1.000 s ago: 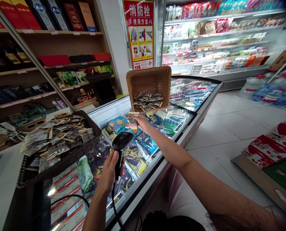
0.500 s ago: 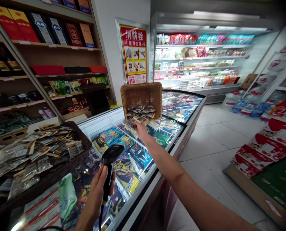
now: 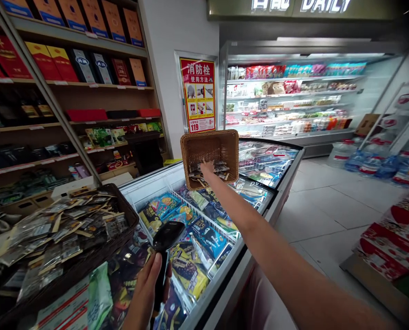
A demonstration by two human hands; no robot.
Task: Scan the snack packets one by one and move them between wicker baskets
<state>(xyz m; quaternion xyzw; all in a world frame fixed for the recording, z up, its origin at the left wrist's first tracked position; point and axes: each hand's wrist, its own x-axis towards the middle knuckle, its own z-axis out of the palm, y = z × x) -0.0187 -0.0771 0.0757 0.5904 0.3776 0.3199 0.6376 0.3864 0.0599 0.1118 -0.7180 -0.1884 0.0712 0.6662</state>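
My left hand [image 3: 148, 286] is wrapped around the handle of a black barcode scanner [image 3: 168, 234], whose head points forward over the freezer. At full stretch, my right hand [image 3: 207, 167] reaches inside a tan wicker basket [image 3: 209, 143], which tilts toward me on the freezer. Its fingers look spread over small flat packets [image 3: 222, 167] lying in the basket's lower part; the fingertips are small and partly hard to make out. On the left, a dark woven basket [image 3: 130, 211] is heaped with similar clear and brown packets [image 3: 72, 222].
Below my hands, a chest freezer [image 3: 247, 259] holds colourful ice-cream packs [image 3: 187, 270] between white wire dividers. Shelves of boxes [image 3: 103, 68] stand left, and a lit open fridge [image 3: 294, 103] at the back. Water jugs [image 3: 369, 158] and red cartons [image 3: 386, 243] are on the right.
My right hand has moved from the wicker basket's front edge, where a packet was at its fingers, to inside the basket. The view has tilted up slightly. The scanner stays in my left hand.
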